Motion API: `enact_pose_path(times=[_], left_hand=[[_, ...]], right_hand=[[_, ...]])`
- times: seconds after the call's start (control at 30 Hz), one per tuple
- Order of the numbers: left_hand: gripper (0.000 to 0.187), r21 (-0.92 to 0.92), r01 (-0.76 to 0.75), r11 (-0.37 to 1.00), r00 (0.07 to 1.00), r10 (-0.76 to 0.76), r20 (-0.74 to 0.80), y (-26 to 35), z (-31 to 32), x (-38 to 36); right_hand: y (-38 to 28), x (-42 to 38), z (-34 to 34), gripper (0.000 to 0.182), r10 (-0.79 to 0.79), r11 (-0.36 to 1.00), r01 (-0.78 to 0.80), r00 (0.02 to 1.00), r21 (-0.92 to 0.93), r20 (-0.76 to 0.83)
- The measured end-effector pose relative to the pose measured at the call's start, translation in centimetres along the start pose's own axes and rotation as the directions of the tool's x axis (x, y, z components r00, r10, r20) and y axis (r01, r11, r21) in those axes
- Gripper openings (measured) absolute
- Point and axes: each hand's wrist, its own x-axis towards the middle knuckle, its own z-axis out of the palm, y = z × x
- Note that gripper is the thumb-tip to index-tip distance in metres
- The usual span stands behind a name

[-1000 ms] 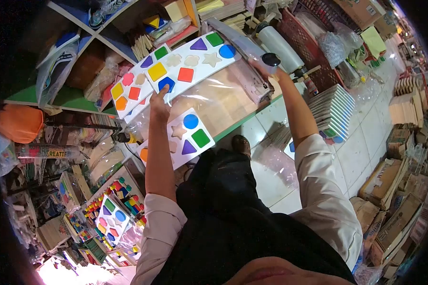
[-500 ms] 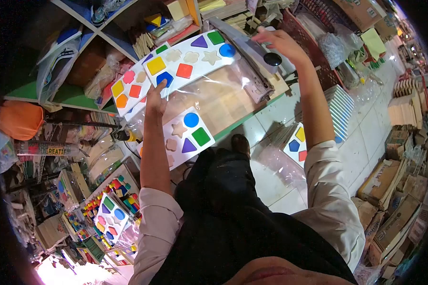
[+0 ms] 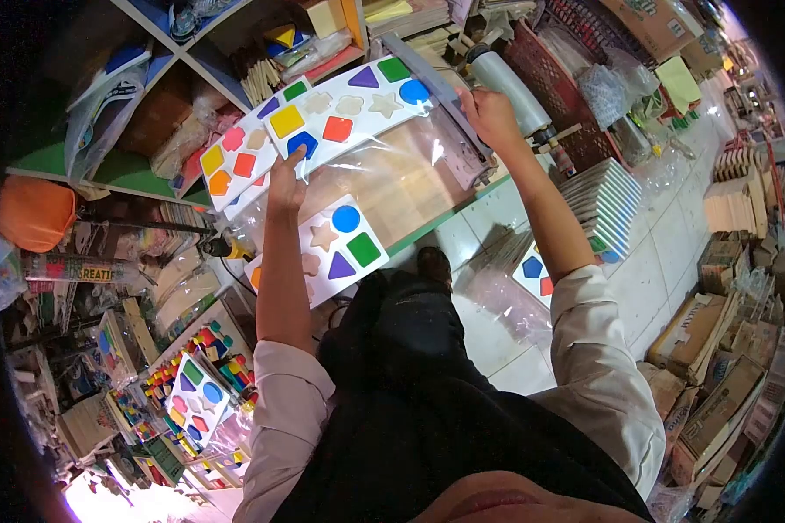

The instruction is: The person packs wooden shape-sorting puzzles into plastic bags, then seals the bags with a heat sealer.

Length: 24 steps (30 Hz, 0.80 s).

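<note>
My left hand (image 3: 288, 179) is closed on the near edge of a white shape-puzzle board (image 3: 323, 109), thumb on top by the blue pentagon. Clear plastic film (image 3: 349, 157) surrounds the board and spreads past its near side. My right hand (image 3: 490, 113) is closed at the long grey bar (image 3: 436, 78) of what looks like a bag sealer, beyond the board's right end. The black knob is hidden. Another shape board (image 3: 235, 161) lies partly under the held one, and a third board (image 3: 344, 248) sits nearer my body.
A wooden worktop (image 3: 401, 183) carries the boards. Behind my right hand lies a roll of plastic film (image 3: 508, 87), beside a red crate (image 3: 541, 65). Stacked boards (image 3: 604, 205) stand at right, and cardboard boxes (image 3: 698, 336) line the floor. Shelves (image 3: 179, 57) rise at upper left.
My right hand has come down and left onto the grey bar, which now sits lower and shows the film roll behind it. My left hand stays on the board.
</note>
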Motion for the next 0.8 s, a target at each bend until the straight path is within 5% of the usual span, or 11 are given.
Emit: enact_pose_path(times=[0.27,0.33,0.8], left_hand=[[0.033,-0.010,-0.002,1.000,1.000,0.002,0.010,0.2,0.1,-0.4],[0.033,-0.016,0.001,1.000,1.000,-0.001,-0.012,0.2,0.0,-0.3],[0.039,0.005,0.008,1.000,0.999,-0.008,0.032,0.3,-0.2,0.5]], right_hand=[[-0.9,0.7,-1.6,0.042,0.152,0.978,-0.153,0.988,0.138,0.019],[-0.4,0.7,-0.6,0.043,0.052,0.999,-0.052,0.999,-0.013,-0.006],[-0.3,-2.2,1.0,0.033,0.019,0.991,-0.024,0.999,-0.130,-0.034]])
